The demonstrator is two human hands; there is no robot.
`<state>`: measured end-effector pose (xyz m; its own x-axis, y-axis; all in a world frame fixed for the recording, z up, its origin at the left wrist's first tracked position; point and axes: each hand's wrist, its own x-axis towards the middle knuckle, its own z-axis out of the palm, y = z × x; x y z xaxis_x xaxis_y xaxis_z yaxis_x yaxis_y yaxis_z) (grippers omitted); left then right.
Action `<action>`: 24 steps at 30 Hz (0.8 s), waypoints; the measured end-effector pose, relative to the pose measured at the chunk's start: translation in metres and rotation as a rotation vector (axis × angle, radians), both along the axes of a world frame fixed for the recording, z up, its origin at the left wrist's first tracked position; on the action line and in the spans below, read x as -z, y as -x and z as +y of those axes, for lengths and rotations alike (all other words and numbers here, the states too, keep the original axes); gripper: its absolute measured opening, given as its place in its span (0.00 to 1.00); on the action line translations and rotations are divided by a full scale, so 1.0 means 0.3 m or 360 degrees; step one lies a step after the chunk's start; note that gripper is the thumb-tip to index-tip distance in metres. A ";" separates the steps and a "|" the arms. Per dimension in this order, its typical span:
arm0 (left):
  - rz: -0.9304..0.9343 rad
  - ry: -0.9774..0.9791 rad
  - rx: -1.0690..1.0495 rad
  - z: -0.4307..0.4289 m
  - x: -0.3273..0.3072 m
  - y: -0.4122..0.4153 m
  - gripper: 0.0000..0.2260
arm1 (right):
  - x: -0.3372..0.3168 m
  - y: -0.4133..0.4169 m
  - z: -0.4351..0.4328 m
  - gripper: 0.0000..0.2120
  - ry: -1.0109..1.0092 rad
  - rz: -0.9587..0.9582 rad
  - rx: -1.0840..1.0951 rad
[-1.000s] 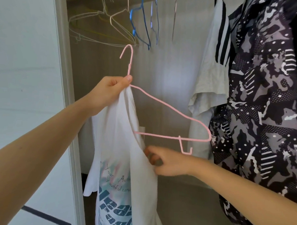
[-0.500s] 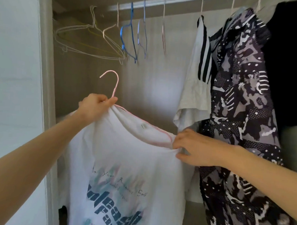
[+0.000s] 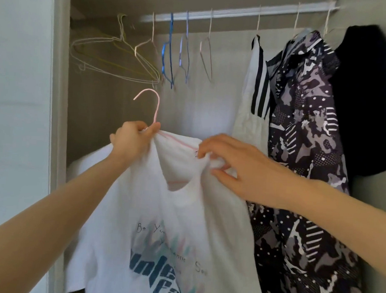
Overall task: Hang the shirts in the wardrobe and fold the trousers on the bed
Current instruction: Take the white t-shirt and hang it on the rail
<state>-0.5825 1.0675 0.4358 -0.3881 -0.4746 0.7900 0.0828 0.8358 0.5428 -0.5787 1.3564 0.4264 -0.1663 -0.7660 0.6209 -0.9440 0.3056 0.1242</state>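
The white T-shirt [image 3: 154,211] looks light, soft and limp. It would likely sag and slip off thin wire unless both shoulders sit squarely, so the collar and shoulder seams are the sensible places to hold it. It hangs well below the rail [image 3: 237,12], draped over the pink hanger [image 3: 156,109], whose hook stands free beneath the rail and is not yet on it. The left hand [image 3: 132,141] has its grip closed round the hanger's neck with collar cloth bunched in it, and the shirt falls straight down from that grip. The right hand [image 3: 233,168], also below the rail, pinches the shoulder fabric between thumb and fingertips.
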 end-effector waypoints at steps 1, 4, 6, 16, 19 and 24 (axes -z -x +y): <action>0.0028 -0.0079 0.0111 0.001 0.000 -0.002 0.24 | -0.019 0.008 0.003 0.16 0.0054 0.0029 -0.0002; 0.0127 -0.0263 0.0458 -0.011 0.003 -0.012 0.26 | -0.064 0.057 0.014 0.19 0.0121 0.0160 0.0328; 0.0192 -0.0305 0.0528 -0.011 -0.004 -0.023 0.27 | -0.066 0.091 0.004 0.20 -0.0026 0.0110 0.0581; 0.0311 -0.0231 0.0588 0.020 -0.057 -0.079 0.25 | -0.132 0.111 -0.093 0.17 0.0152 -0.0324 0.0346; 0.0288 -0.0138 0.0596 0.041 -0.065 -0.081 0.25 | -0.139 0.098 -0.127 0.17 0.0193 -0.0299 0.0265; 0.0275 0.0128 0.0623 0.121 -0.087 -0.085 0.21 | -0.168 0.078 -0.190 0.20 0.0328 -0.0341 0.0189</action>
<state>-0.5569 1.1038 0.4619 -0.3855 -0.2524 0.8875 0.4857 0.7623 0.4278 -0.6022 1.2993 0.4769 -0.3907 -0.5949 0.7024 -0.8982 0.4134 -0.1495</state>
